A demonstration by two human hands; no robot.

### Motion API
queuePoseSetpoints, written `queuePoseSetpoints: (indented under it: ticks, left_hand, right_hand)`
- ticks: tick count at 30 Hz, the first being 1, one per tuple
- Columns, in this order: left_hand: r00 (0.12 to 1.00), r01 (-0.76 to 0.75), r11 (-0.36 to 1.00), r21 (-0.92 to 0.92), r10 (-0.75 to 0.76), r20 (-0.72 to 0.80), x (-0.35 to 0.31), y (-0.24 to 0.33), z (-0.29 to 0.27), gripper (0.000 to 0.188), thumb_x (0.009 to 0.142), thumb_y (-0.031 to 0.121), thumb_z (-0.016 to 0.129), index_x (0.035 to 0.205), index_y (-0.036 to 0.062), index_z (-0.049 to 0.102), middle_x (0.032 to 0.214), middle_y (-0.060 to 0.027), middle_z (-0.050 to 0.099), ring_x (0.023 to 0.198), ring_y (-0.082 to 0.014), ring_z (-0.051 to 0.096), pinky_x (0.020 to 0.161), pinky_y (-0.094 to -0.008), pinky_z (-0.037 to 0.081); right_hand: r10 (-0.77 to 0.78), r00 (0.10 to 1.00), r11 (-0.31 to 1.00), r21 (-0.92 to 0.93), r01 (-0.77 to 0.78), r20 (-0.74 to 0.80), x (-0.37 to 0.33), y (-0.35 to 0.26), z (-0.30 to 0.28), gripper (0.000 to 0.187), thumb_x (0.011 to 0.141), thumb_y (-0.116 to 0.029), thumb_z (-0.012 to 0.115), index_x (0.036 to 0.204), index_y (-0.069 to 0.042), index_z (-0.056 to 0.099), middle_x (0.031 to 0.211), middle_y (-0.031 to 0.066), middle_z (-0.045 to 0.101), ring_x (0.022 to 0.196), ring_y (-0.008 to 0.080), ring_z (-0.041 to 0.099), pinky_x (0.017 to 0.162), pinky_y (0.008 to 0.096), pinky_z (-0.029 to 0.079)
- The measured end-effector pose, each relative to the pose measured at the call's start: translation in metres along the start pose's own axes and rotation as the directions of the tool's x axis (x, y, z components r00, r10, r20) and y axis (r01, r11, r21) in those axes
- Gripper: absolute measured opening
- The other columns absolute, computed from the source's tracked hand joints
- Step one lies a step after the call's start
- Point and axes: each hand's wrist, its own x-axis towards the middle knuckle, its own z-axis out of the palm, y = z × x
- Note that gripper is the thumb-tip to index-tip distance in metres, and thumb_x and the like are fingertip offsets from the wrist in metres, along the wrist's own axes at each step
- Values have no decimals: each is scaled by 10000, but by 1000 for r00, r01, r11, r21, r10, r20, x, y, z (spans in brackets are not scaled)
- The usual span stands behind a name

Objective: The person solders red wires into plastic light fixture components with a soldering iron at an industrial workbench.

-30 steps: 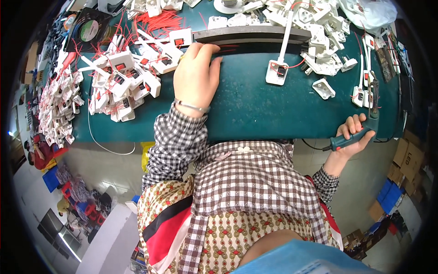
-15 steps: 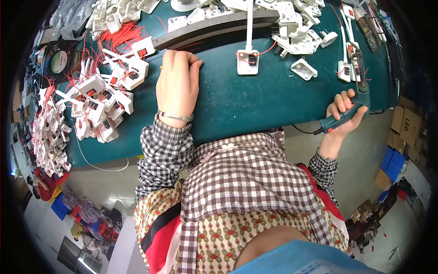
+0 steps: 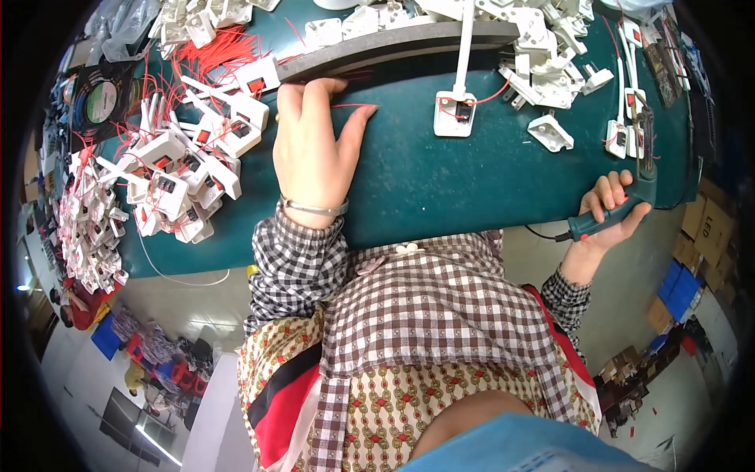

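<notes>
Bordering the left hand [image 3: 314, 161], thumb spread, are a dark bar [image 3: 409, 44] and switch boxes [image 3: 245, 135]; right fingers [image 3: 604, 191] clasp a tool [image 3: 646, 186].

The teal, pistol-shaped tool [image 3: 645, 186] is held at 4 o'clock of the worktop [image 3: 425, 181], its slim metal front end pointing toward 12. A thin red wire [image 3: 354, 105] stretches nearly straight at 10 o'clock, aligned 9-to-3.
</notes>
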Motion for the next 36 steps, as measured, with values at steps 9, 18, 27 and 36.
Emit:
queuePoseSetpoints:
  ticks: [9,18,27,36]
  left_hand:
    - [978,-103,969,-224,139,154,-3,15,-9,105,765,2,648,826,3,562,801,-86,572,648,-187,547,571,-270,434]
    - [862,-432,848,-308,488,135,12,34,13,177,673,9,671,818,69,588,789,-31,561,727,-204,544,652,-290,416]
    - [752,-630,702,-331,659,-33,28,28,32,190,602,36,672,751,88,567,900,14,581,808,-184,540,700,-307,418]
    - [790,-550,718,-427,613,12,25,27,38,181,608,-53,672,746,24,584,978,-80,612,830,-208,588,706,-294,465]
  right_hand:
    - [8,1000,996,-84,-8,2,-13,-4,24,577,802,-422,648,1099,18,422,773,31,436,682,136,441,481,233,474]
    - [-136,991,897,-423,129,14,-39,-1,55,694,829,-453,584,1216,76,358,945,129,501,821,253,546,481,265,553]
    - [78,996,743,-663,-89,-46,-53,0,70,690,840,-404,554,1261,104,353,982,153,537,917,303,593,752,360,534]
    - [139,982,588,-787,-188,-131,-55,4,85,621,810,-392,622,1137,111,464,897,144,580,881,292,595,755,398,497]
